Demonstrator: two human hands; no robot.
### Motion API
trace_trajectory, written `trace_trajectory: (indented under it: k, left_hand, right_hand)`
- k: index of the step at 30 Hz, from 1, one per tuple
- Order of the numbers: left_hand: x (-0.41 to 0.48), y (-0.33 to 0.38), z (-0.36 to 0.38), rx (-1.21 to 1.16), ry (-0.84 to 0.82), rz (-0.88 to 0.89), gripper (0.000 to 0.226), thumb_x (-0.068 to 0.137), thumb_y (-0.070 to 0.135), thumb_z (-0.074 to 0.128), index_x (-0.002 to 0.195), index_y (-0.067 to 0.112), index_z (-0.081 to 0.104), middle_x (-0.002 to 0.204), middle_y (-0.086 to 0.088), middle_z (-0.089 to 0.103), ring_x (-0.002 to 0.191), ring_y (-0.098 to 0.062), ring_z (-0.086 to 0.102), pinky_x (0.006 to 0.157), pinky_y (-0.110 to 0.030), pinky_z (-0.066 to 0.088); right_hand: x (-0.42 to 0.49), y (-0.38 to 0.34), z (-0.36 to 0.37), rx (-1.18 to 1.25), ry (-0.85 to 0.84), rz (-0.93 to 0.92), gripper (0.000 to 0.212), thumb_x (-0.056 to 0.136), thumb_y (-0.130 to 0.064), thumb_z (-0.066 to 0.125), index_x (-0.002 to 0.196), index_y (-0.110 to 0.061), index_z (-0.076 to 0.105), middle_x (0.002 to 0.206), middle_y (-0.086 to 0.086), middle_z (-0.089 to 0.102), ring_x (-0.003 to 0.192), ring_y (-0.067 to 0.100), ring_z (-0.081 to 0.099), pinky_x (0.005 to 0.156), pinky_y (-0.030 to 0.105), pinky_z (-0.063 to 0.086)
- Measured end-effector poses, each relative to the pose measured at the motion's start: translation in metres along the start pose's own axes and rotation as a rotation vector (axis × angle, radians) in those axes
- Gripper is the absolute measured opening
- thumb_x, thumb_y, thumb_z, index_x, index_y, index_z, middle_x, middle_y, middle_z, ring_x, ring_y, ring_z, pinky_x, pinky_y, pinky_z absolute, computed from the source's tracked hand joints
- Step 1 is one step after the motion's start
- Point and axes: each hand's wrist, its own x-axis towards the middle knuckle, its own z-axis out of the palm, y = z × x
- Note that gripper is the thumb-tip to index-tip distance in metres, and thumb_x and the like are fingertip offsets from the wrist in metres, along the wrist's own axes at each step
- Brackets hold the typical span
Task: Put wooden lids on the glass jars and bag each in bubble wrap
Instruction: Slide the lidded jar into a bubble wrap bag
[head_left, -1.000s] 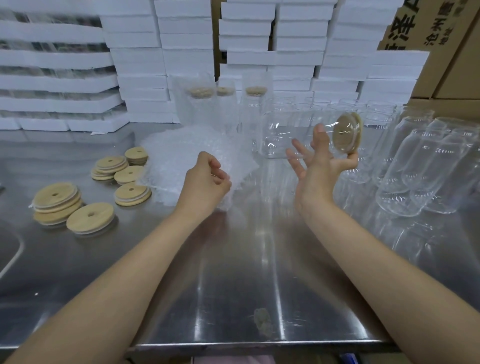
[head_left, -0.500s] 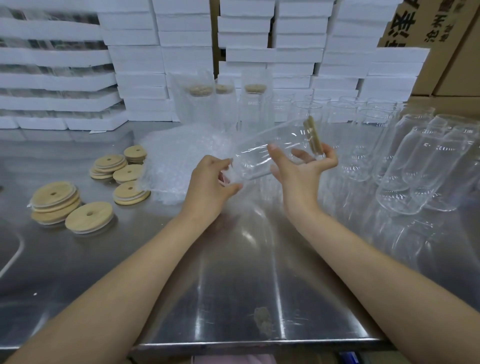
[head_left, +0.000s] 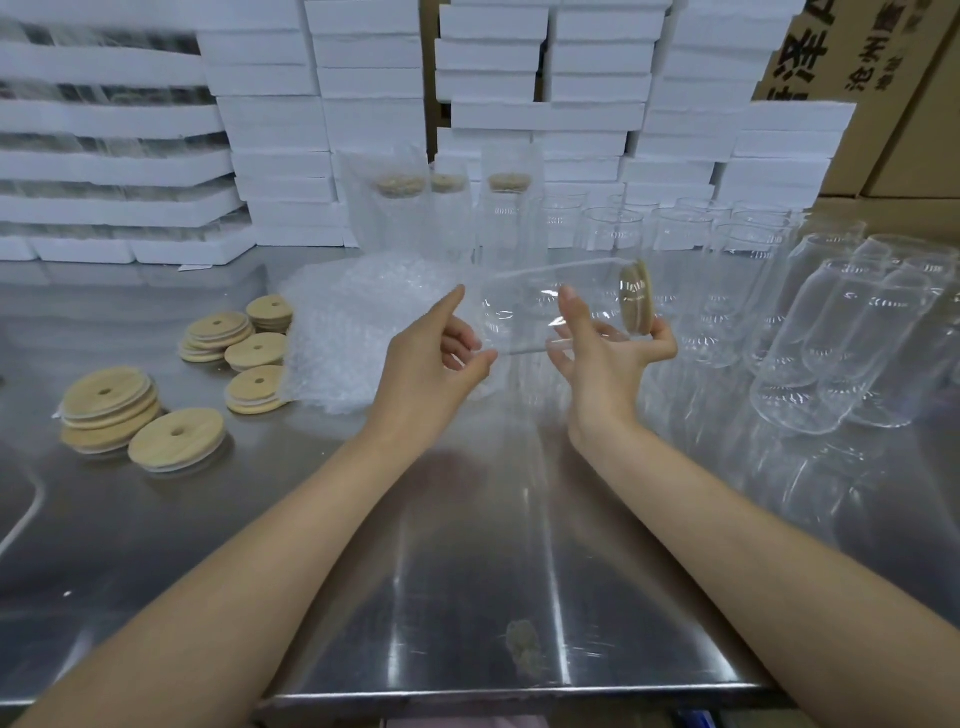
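A steel table (head_left: 467, 597) carries low stacks of wooden lids (head_left: 176, 439) at its left; just beside them lies a heap of bubble wrap (head_left: 358, 322); behind it stand wrapped jars (head_left: 400, 218); bare glass jars (head_left: 727, 270) crowd the right, some upright, some tipped over; a dull smudge (head_left: 524, 649) marks the front.

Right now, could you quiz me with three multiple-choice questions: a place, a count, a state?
1. The loose wooden lids lie: A) left of the bubble wrap pile; B) on the foam boxes; C) inside jars.
2. Bagged jars standing at the back: A) one; B) six; C) three.
3. The held jar is: A) upright, unlidded; B) sideways, lidded; C) cracked.
Answers: 1A, stacks sit left of the wrap. 2C, three lids show through bags. 3B, the right hand holds it level, lid on.
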Motion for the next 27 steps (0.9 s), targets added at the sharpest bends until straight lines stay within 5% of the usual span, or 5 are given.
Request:
trace_trajectory:
  k: [6,14,18,21,27]
  left_hand:
    - [0.001,-0.003,-0.003,0.039,0.101,0.061,0.04,0.085,0.006,0.069,0.124,0.008,0.063,0.082,0.007,0.059,0.073,-0.001,0.056,0.074,-0.011,0.044]
    - [0.0,-0.001,0.002,0.406,0.14,0.621,0.021,0.086,0.011,0.069,0.107,0.012,0.072,0.087,-0.001,0.064,0.08,-0.017,0.057,0.077,-0.027,0.036]
    - [0.005,-0.005,-0.004,0.631,0.053,0.735,0.047,0.079,0.031,0.076,0.122,0.015,0.065,0.113,-0.007,0.062,0.11,-0.023,0.047,0.093,-0.034,0.032]
    - [0.007,-0.005,-0.01,0.688,-0.008,0.663,0.072,0.074,0.019,0.082,0.137,0.011,0.05,0.134,-0.019,0.049,0.126,-0.031,0.042,0.103,-0.04,0.033]
    - [0.008,-0.005,-0.007,0.709,-0.011,0.895,0.057,0.084,0.004,0.07,0.135,0.012,0.047,0.131,-0.02,0.056,0.124,-0.034,0.052,0.108,-0.043,0.035]
  right_hand:
    - [-0.006,0.002,0.003,0.033,-0.011,0.032,0.079,0.073,-0.022,0.086,0.113,-0.029,0.018,0.126,0.027,0.051,0.092,0.019,0.065,0.084,0.04,0.059]
    - [-0.015,0.011,0.004,0.006,-0.033,0.032,0.083,0.069,-0.029,0.088,0.115,-0.031,0.019,0.122,0.015,0.052,0.095,0.016,0.066,0.09,0.046,0.056]
    - [-0.014,0.004,0.005,0.092,-0.02,0.047,0.08,0.072,-0.027,0.086,0.114,-0.031,0.019,0.106,0.005,0.054,0.076,0.013,0.07,0.079,0.036,0.06]
    - [-0.013,-0.001,0.003,0.117,-0.023,0.078,0.081,0.075,-0.029,0.084,0.119,-0.031,0.016,0.095,-0.002,0.057,0.094,0.024,0.071,0.079,0.036,0.061]
    - [-0.026,0.01,0.008,0.108,-0.111,0.206,0.081,0.076,-0.036,0.082,0.124,-0.031,0.017,0.101,-0.006,0.061,0.105,0.015,0.066,0.085,0.041,0.058]
